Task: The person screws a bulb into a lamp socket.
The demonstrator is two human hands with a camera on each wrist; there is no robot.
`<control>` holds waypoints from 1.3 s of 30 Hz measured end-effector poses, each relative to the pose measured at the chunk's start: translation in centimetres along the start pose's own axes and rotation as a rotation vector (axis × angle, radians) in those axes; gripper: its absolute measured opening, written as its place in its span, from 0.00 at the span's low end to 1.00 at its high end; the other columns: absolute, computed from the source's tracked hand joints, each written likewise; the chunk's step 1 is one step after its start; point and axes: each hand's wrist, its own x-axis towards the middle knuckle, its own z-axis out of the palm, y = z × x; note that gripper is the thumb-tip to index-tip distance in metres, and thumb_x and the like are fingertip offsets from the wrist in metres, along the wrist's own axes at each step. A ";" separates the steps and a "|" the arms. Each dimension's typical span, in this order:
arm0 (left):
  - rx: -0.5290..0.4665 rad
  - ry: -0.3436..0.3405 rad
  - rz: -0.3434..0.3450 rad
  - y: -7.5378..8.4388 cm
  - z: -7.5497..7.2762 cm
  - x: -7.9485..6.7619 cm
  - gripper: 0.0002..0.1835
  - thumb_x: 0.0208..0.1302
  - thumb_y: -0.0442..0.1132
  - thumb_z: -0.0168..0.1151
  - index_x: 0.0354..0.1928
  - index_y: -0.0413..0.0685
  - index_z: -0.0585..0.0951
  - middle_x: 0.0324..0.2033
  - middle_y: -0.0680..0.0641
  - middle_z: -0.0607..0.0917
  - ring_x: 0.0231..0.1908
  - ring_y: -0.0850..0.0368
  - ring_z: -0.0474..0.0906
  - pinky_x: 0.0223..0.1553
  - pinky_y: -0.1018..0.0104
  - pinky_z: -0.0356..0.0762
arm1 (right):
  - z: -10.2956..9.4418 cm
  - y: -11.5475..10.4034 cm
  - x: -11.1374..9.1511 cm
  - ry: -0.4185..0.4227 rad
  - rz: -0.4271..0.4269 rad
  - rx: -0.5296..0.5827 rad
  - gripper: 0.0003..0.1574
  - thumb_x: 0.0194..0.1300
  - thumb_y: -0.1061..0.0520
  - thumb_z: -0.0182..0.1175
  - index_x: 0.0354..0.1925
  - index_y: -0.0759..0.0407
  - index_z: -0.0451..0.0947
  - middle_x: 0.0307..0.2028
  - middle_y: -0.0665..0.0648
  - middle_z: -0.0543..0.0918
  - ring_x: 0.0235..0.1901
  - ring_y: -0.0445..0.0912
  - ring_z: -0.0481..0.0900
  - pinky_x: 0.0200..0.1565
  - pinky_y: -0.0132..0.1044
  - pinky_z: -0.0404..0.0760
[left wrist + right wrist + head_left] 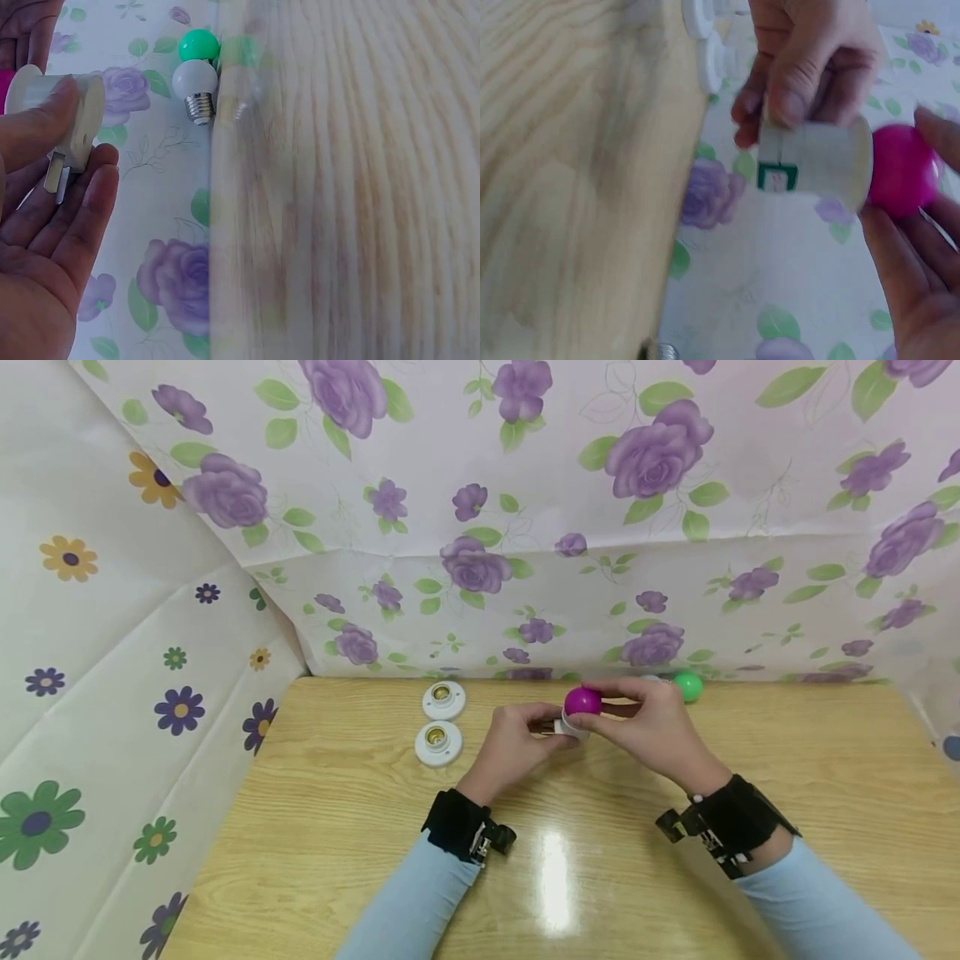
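My left hand (517,739) grips a white plug-in lamp socket (814,161) with its thumb and fingers. Two flat metal prongs (56,178) stick out of the socket beside the left fingers. A magenta round bulb (904,171) sits at the socket's mouth, its base hidden inside. My right hand (656,727) holds that bulb between thumb and fingers. Both hands are raised near the back of the table, the socket and bulb joined between them.
Two white round lamp holders (443,700) with brass-coloured threads stand at the back left of the wooden table (337,827). A green bulb (687,687) and a white bulb (195,79) lie at the back right. A flowered sheet (420,527) hangs behind.
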 end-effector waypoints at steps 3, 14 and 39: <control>-0.010 0.001 -0.001 0.0 -0.1 0.0 0.16 0.52 0.44 0.70 0.44 0.51 0.82 0.39 0.61 0.82 0.38 0.67 0.78 0.39 0.67 0.76 | -0.5 0.3 0.3 -0.086 0.001 0.000 0.26 0.53 0.57 0.69 0.51 0.61 0.77 0.50 0.54 0.78 0.48 0.46 0.77 0.44 0.37 0.76; -0.025 -0.005 -0.002 -0.2 0.2 -0.1 0.17 0.51 0.43 0.71 0.45 0.53 0.82 0.39 0.62 0.82 0.38 0.68 0.78 0.40 0.67 0.76 | -0.5 0.6 0.4 -0.164 -0.006 0.029 0.24 0.55 0.60 0.67 0.52 0.61 0.77 0.48 0.57 0.79 0.47 0.47 0.77 0.44 0.40 0.76; -0.049 0.042 0.023 -0.3 0.2 -0.4 0.17 0.49 0.44 0.71 0.44 0.52 0.83 0.39 0.59 0.82 0.39 0.65 0.78 0.39 0.67 0.77 | -1.0 0.3 0.4 -0.181 -0.020 -0.011 0.26 0.57 0.58 0.65 0.55 0.57 0.75 0.53 0.50 0.76 0.51 0.47 0.75 0.49 0.39 0.73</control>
